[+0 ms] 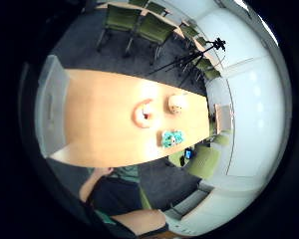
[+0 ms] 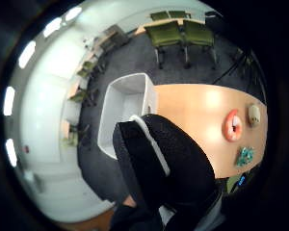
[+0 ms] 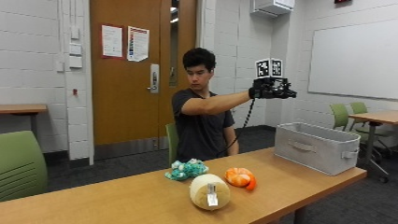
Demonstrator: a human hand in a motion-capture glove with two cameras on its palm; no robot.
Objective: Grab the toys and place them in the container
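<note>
Black-gloved right hand (image 3: 272, 88) held high above the container (image 3: 317, 146), its fingers' state impossible to tell.

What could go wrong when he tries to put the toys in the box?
The gloved right hand is raised high, far above the three toys, so nothing is picked up yet. The cream toy sits near the table's front edge and could get knocked off. The container stands at the table's far end, so a toy might drop on the way.

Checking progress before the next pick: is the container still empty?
Looks empty: the grey container shows a bare white inside from above, and all three toys lie on the table.
</note>
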